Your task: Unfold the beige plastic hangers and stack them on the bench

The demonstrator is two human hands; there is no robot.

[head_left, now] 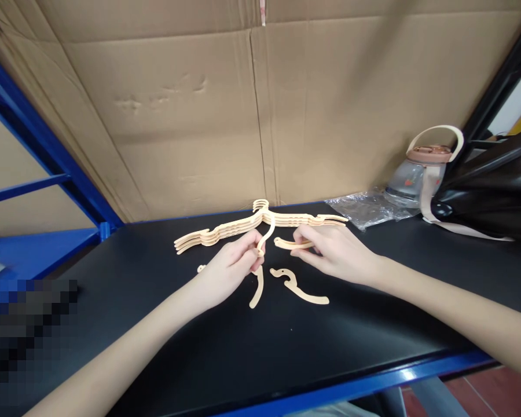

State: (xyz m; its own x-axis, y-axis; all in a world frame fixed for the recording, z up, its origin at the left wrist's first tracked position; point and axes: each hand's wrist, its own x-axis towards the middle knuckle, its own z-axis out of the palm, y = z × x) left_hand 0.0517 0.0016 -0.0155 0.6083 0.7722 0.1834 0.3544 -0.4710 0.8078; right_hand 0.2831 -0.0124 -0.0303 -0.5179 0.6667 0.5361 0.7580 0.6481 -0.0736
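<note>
My left hand [234, 267] pinches a thin cream hook piece [267, 234] that curves up from its fingertips. My right hand [334, 252] grips a cream hanger arm piece [289, 244] pointing left toward the hook. Both hands hover just above a black tabletop [243, 347]. Behind them lies a stack of several cream hangers [260, 223]. Below the hands rest loose parts: a curved arm [257, 289] and a notched arm [299, 288]. Another small part [201, 268] peeks out beside my left hand.
A cardboard wall [260, 104] stands behind the table. At the right are crumpled clear plastic [364, 208], a lidded bottle with a strap [421, 168] and a black bag [490, 185]. Blue shelving frame [39, 145] runs along the left.
</note>
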